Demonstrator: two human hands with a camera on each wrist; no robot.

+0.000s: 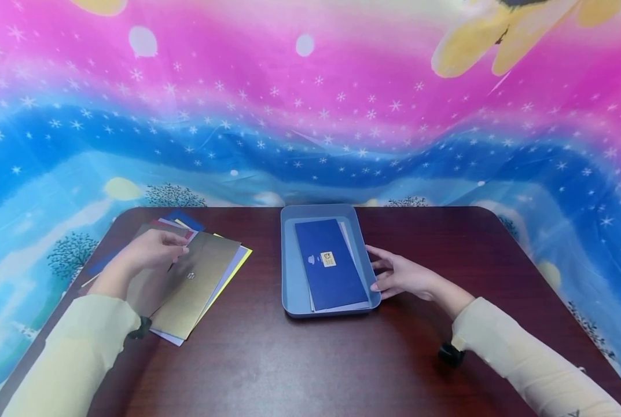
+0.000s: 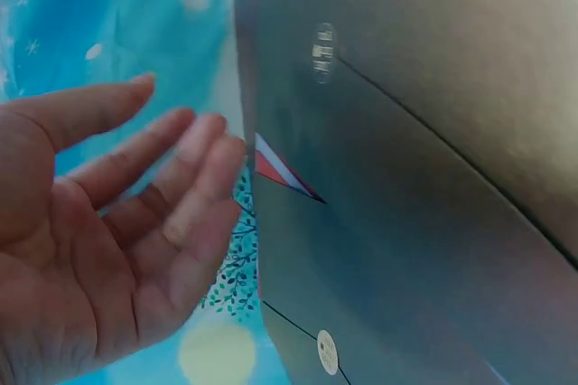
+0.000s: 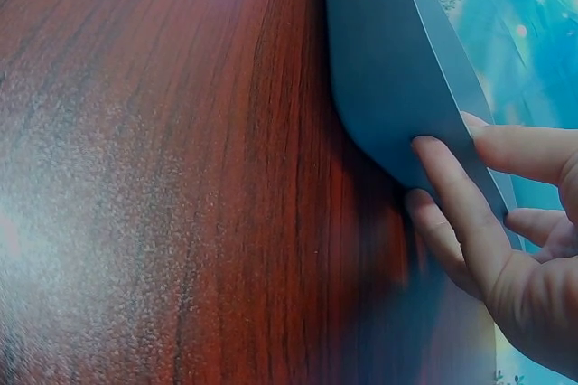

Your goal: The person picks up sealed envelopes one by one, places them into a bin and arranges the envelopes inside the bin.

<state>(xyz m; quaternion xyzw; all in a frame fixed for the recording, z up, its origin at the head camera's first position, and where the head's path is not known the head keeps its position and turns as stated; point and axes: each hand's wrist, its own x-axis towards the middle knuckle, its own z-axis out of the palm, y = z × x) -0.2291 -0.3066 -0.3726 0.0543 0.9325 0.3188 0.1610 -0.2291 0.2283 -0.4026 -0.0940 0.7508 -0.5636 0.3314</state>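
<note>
My left hand (image 1: 156,249) hovers over a fanned stack of paper envelopes at the table's left. In the left wrist view the left hand (image 2: 135,213) holds nothing, its fingers loosely bent and the thumb apart. A gold-brown envelope (image 1: 206,295) lies on top, its flap seam and small round seal showing. On the right, my right hand (image 1: 406,275) grips the side wall of a blue-grey plastic tray (image 1: 285,260), its thumb at the rim and fingers against the outer wall. Inside the tray lies a dark blue envelope (image 1: 333,289) with a pale label, above lighter paper.
Yellow, lilac, red and blue envelope edges stick out around the stack. The dark red wood-grain table (image 1: 268,365) runs back to a pink and blue patterned cloth (image 1: 227,116). A dark band (image 1: 451,354) is on the right wrist.
</note>
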